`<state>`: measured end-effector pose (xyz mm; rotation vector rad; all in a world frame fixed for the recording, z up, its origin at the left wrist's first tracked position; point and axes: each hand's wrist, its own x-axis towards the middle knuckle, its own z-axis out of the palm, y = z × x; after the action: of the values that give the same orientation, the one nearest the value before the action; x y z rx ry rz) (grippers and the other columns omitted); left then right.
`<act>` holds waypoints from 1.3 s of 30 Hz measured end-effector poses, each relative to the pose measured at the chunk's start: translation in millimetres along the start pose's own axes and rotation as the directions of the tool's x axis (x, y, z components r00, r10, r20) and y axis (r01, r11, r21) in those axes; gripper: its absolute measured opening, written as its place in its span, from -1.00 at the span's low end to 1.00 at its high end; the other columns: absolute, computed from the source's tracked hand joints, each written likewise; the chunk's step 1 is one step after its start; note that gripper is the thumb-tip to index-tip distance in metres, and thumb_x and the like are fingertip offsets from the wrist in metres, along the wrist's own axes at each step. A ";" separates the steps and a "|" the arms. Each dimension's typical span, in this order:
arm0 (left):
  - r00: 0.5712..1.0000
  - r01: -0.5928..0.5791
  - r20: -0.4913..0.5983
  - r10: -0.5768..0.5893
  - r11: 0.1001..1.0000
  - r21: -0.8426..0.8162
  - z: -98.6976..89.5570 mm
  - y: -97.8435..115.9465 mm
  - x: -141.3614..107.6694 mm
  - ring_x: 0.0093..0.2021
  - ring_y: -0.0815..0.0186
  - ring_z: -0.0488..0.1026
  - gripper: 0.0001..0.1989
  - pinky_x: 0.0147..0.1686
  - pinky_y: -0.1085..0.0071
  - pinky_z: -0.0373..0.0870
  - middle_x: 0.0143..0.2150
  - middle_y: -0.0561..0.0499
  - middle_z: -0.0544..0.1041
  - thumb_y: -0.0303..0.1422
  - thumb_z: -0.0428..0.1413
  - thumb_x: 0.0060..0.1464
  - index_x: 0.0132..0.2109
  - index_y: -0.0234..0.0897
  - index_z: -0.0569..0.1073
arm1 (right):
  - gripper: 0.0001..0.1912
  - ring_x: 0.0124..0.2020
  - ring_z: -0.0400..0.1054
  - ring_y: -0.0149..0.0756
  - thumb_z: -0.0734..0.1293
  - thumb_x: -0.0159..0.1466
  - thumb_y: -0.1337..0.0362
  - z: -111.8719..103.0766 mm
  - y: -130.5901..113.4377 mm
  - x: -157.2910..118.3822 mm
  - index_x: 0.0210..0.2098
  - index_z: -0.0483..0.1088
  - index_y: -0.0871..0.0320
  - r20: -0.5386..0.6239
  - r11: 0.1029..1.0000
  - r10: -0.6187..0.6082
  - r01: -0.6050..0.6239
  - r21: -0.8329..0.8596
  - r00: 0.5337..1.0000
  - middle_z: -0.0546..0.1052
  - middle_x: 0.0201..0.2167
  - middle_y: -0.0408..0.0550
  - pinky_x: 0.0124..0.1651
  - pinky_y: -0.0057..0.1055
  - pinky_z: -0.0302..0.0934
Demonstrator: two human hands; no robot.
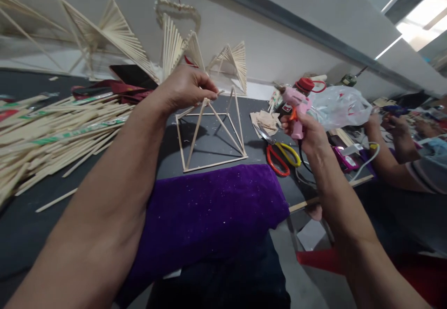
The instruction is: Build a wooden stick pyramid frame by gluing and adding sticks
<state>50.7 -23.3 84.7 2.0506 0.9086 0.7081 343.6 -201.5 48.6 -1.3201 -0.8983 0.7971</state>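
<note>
- Left hand pinches a stick at the frame top; a light, steady grip should suit.
- The frame stands on the desk, just beyond the purple cloth.
- Right hand wraps the glue gun, nozzle tilted up (likely hot, that); best held clear of the left hand.
</note>
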 end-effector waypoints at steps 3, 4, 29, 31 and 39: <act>1.000 -0.030 0.008 0.030 0.999 0.039 -2.4 0.1 -2.5 -0.48 0.45 0.28 -0.82 -0.42 0.48 0.22 -0.53 0.07 0.50 -0.38 0.23 -0.01 -0.22 -0.33 0.63 | -0.56 -0.46 0.45 -0.44 0.47 0.07 0.04 17.8 -12.5 -12.2 -0.13 0.44 0.11 0.135 0.997 -0.067 0.073 -0.039 0.989 0.61 -0.27 -0.08 -0.49 -0.53 0.32; 1.000 -0.030 0.009 0.029 0.999 0.042 -3.3 1.2 -4.0 -0.48 0.45 0.27 -0.83 -0.42 0.48 0.22 -0.55 0.08 0.49 -0.37 0.24 -0.01 -0.23 -0.32 0.63 | -0.59 -0.46 0.45 -0.44 0.47 0.08 0.07 23.7 -15.4 -16.0 -0.14 0.45 0.11 0.164 0.994 -0.081 0.092 -0.061 0.983 0.62 -0.25 -0.07 -0.50 -0.53 0.31; 0.994 -0.102 0.022 0.103 0.995 -0.021 -5.0 -10.5 2.8 -0.53 0.41 0.37 -0.84 -0.48 0.49 0.30 -0.51 0.00 0.51 -0.39 0.28 -0.12 -0.30 -0.31 0.67 | -0.72 -0.55 0.28 -0.48 0.36 0.30 -0.03 85.4 -14.8 -24.6 -0.27 0.36 0.04 0.198 0.854 -0.383 0.427 -0.295 0.902 0.51 -0.35 -0.15 -0.52 -0.46 0.21; 0.994 -0.105 0.026 0.105 0.994 -0.024 -5.0 -10.8 2.3 -0.53 0.42 0.36 -0.83 -0.49 0.49 0.30 -0.50 0.00 0.52 -0.39 0.27 -0.10 -0.30 -0.33 0.67 | -0.72 -0.55 0.27 -0.48 0.35 0.30 -0.03 85.7 -12.8 -23.3 -0.27 0.35 0.04 0.199 0.854 -0.377 0.423 -0.303 0.904 0.50 -0.36 -0.15 -0.53 -0.47 0.19; 0.995 -0.098 0.019 0.098 0.995 -0.023 -4.8 -8.7 0.8 -0.52 0.42 0.37 -0.83 -0.49 0.50 0.32 -0.49 -0.02 0.52 -0.39 0.28 -0.11 -0.30 -0.33 0.67 | -0.67 -0.53 0.26 -0.47 0.31 0.30 -0.10 89.5 -11.1 -23.0 -0.28 0.31 0.03 0.177 0.845 -0.348 0.390 -0.366 0.920 0.47 -0.38 -0.16 -0.52 -0.47 0.16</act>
<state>44.5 -16.7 80.4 2.0906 0.7904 0.7455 253.2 -182.7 60.1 -1.3954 -1.4057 0.3900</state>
